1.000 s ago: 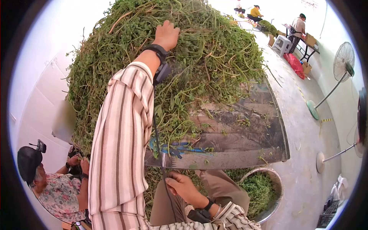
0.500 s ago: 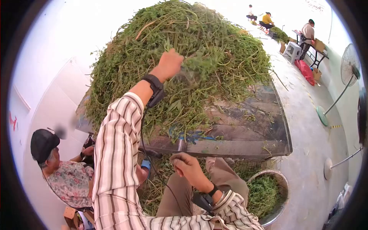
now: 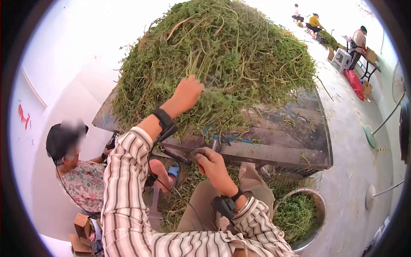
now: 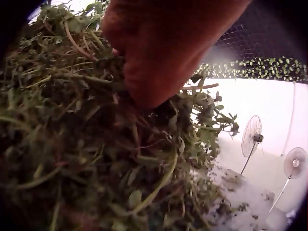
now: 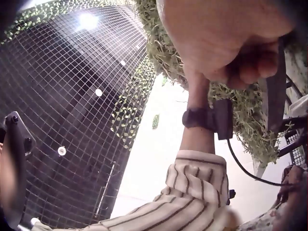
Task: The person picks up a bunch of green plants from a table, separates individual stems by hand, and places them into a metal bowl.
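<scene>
Right hand (image 3: pixel 216 170): grip loosely curled, nothing visible in it, by the counter's (image 3: pixel 278 132) near edge | round metal basin (image 3: pixel 324 207) beside the knees: loose cut greens (image 3: pixel 295 216) inside | left hand (image 3: pixel 187 94): grip curled round stems (image 3: pixel 195 66) at the green heap (image 3: pixel 227 43) on the counter | far right: red bag (image 3: pixel 354 84) near white stool (image 3: pixel 341 59)

1. Head view: bright; the smooth white wall (image 3: pixel 64 64) is washed out, and fisheye distortion curves everything inside black corners.
2. Left wrist view: the bare left hand (image 4: pixel 163 53) and green leafy heap (image 4: pixel 62 125) are shadowed and soft against overexposed white.
3. Right wrist view: a round white light (image 5: pixel 88 20) glares through the black wire grid (image 5: pixel 72 86); the corners darken.
</scene>
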`<state>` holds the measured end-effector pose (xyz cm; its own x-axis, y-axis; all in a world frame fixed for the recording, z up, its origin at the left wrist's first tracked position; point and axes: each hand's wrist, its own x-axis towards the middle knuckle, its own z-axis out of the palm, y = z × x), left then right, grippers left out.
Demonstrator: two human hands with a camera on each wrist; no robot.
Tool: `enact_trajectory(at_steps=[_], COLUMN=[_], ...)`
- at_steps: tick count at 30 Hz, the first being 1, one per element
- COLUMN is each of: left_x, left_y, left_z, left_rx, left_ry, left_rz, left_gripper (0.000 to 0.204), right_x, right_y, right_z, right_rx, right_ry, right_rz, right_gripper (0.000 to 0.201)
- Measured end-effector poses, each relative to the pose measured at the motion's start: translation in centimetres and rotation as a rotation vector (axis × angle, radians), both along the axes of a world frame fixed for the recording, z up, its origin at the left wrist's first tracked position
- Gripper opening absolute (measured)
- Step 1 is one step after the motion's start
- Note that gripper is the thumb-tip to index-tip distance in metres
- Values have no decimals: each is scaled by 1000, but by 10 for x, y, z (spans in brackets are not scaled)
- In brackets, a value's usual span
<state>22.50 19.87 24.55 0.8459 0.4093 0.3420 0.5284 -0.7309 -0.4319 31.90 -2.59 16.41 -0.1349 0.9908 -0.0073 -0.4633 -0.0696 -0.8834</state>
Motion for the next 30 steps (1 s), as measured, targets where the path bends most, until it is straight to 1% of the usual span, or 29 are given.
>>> enact_trajectory(at_steps=[2, 5, 6, 10, 12, 13, 15, 16, 18, 22, 24, 25, 26, 28, 29, 30], left_x=[-17, -36, -41, -61, -73, -76, -80, -80, -80, -90, -100, -102, -103, -103, -102, -101], left_y=[-10, -26, -32, -51, -53, -56, -62, -65, -72, -78, -78, -79, -79, -77, -75, -70], left_z=[-15, -26, -26, -28, -32, -34, -33, -31, -29, -27, -30, -31, -32, -28, -24, -22], left_rx=[-35, -125, -179, -263, -266, -270, -385, -387, -398, -492, -593, -602, -611, -627, -629, -632], left_ry=[5, 6, 10, 0, -79, -79, -48, -44, -58, -97, -271, -338, -344, -450, -557, -562], left_rz=[27, 68, 85, 128, 66, 70, 122, 124, 77, 88, 53, 44, 48, 65, 56, 58], left_gripper=[24, 29, 32, 38, 53, 53, 69, 69, 79, 78, 68, 57, 57, 48, 38, 38], right_x=[-2, -4, -5, -3, -3, -3, -4, -6, -13, -26, -35, -37, -37, -41, -43, -45], right_y=[3, 3, 3, 1, 0, 0, 1, 3, 5, 10, 11, 11, 12, 13, 13, 14], right_z=[-3, 0, -1, -4, -5, -3, 0, 0, 0, -3, -7, -8, -8, -10, -11, -12], right_rx=[18, -5, -10, -30, -10, -15, 4, 1, 10, 22, 40, 29, 26, 20, 17, 15], right_ry=[-12, 23, 27, 4, -1, -1, -11, -6, 0, -10, -44, -47, -64, -86, -70, -52], right_rz=[19, 24, 32, 53, 28, 32, 43, 44, 52, 51, 46, 50, 66, 84, 89, 92], right_gripper=[17, 17, 17, 18, 18, 18, 18, 18, 18, 18, 18, 18, 18, 18, 18, 18])
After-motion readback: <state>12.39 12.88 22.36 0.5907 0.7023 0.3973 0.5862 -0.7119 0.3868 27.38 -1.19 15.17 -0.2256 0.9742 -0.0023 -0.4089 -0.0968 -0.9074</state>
